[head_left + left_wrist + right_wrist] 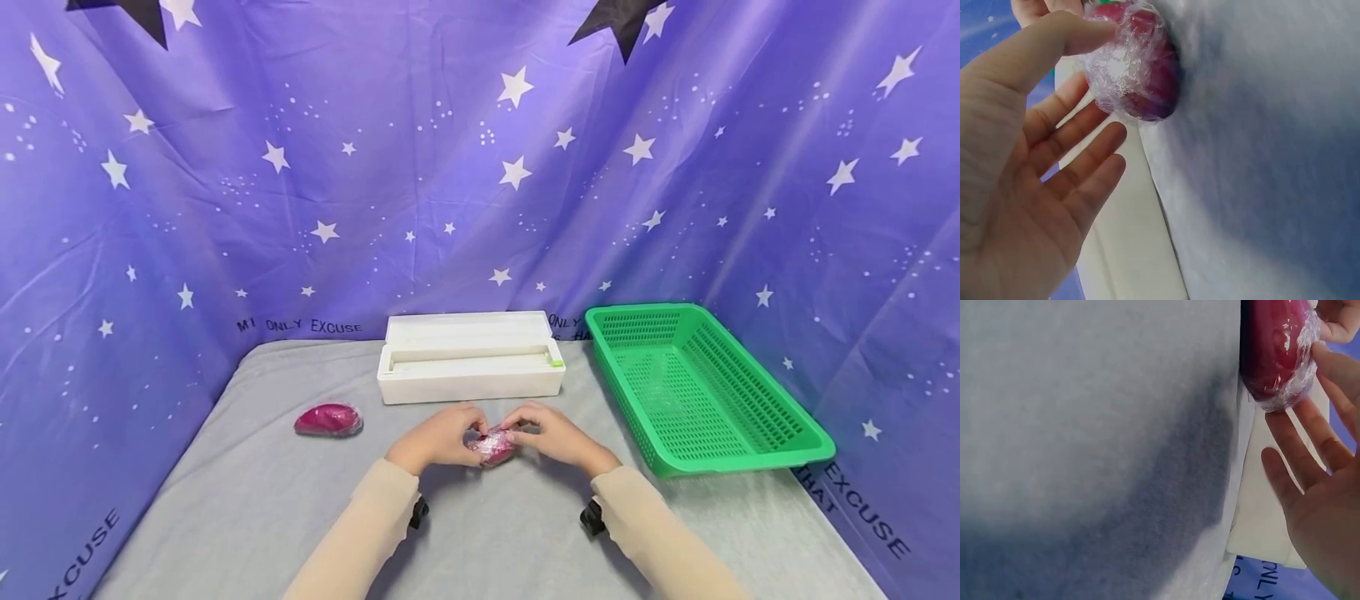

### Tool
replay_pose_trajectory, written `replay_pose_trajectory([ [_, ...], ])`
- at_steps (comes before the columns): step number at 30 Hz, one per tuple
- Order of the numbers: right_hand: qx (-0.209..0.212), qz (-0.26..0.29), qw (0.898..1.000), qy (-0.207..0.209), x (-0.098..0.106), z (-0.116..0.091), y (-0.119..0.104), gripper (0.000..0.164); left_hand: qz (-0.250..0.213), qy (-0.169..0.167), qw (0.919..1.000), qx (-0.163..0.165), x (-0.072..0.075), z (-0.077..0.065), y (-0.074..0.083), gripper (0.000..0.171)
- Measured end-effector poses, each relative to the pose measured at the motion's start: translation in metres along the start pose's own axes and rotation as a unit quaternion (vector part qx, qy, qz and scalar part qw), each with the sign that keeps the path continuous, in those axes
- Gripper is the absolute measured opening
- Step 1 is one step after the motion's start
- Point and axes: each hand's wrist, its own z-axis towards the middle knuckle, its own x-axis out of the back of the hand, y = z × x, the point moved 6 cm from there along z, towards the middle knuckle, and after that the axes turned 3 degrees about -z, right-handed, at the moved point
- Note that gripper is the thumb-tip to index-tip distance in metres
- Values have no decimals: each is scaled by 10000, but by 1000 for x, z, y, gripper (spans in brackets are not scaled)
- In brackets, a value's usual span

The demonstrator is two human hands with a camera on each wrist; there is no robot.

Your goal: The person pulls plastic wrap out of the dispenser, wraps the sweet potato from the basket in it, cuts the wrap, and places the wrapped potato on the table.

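Between the two hands is a smooth, rounded, magenta-red piece of produce (492, 447) in crinkled clear cling film; its exact kind cannot be told. My left hand (444, 439) holds it from the left, thumb on the bunched film (1119, 62), with the other fingers spread along its far side. From the right, my right hand (553, 435) pinches it, thumb on the film (1305, 347) and fingertips at its edge. A second magenta piece (327, 420), also wrapped in film, lies on the cloth to the left, apart from both hands.
Behind the hands stands a long white cling-film dispenser box (471, 385), its lid (468, 325) raised and a small green slider (557, 363) at its right end. A green perforated plastic basket (738, 462) sits at the right. Grey cloth (247, 492) covers the table; a purple star-patterned curtain surrounds it.
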Motion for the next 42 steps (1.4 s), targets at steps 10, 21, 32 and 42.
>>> replay_pose_trajectory([
  [10, -35, -85, 9999, 59, -5, -5, -1, 16, -170, 25, 9999, -16, 5, -8, -15, 40],
  [21, 873, -438, 9952, 68, -11, -4, -15, 24, -735, 429, 9963, -154, 4, -12, -22, 16],
  [32, 669, -838, 9917, -711, -20, -7, -14, 67, -759, 605, 9951, -210, 8, -16, -23, 16],
  [42, 212, -704, 9935, -865, -20, -6, -6, 64, -969, 514, 9938, 177, 1, -15, -34, 55],
])
